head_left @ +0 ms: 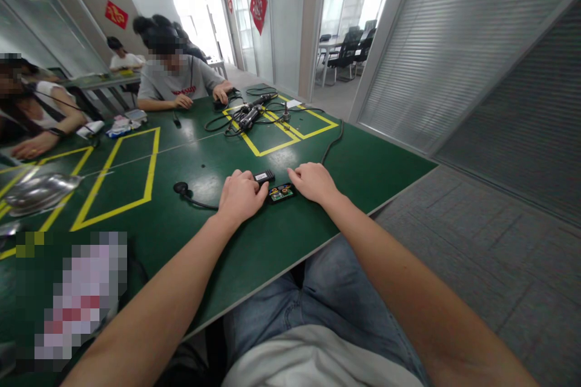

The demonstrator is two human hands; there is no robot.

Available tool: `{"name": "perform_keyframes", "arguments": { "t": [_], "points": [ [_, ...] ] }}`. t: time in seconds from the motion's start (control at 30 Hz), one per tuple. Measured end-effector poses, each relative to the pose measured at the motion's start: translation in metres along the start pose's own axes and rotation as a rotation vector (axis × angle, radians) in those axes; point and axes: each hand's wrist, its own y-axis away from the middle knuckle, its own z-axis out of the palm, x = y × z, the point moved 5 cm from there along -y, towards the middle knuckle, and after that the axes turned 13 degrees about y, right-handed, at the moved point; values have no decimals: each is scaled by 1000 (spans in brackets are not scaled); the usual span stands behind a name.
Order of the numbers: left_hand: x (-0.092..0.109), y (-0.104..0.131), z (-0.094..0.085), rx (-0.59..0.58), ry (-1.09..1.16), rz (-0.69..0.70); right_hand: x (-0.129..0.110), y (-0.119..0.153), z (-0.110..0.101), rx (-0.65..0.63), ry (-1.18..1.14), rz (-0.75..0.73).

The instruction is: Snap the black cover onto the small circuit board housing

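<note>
My left hand (242,195) is closed around a black, ribbed adapter cover (264,178) with a white label, its thumb beside the opened lower half. That lower half, a black adapter casing (281,193), lies on the table between my hands and shows a green circuit board with small parts. A black plug (181,188) on a short cord lies left of my left hand, where the cord runs under it. My right hand (315,181) is curled at the casing's right end, and its fingers hide whatever they grip. Behind it a black cable (333,142) runs away across the table.
The green table (254,290) bears yellow tape outlines. Tangled cables and dark tools (254,110) lie at the far side. On the left sit a shiny metal piece (40,192) and a small pack (121,125). Across the table a person (179,81) handles a black item; another person (49,109) sits left.
</note>
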Motion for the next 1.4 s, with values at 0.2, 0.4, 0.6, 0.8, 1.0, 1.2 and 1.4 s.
{"name": "perform_keyframes", "arguments": {
  "t": [0.2, 0.4, 0.6, 0.8, 1.0, 1.2, 1.4],
  "points": [
    [-4, 0, 2, 53, 38, 44, 1, 0, 1, 13, -13, 2],
    [-8, 1, 1, 169, 149, 44, 2, -2, 3, 23, -11, 6],
    [-24, -5, 8, 170, 342, -17, 4, -2, 4, 42, -34, 17],
    [-28, -6, 8, 165, 348, -44, 4, -1, 4, 35, -62, 11],
    [-1, 6, -3, 154, 446, 243, 5, -1, 4, 56, -101, 27],
    [8, 10, 7, -32, 410, 347, 6, -1, 4, 52, -132, 19],
    [6, 8, 8, -25, 364, 379, 5, -3, 5, 38, -129, -12]
  ]
}}
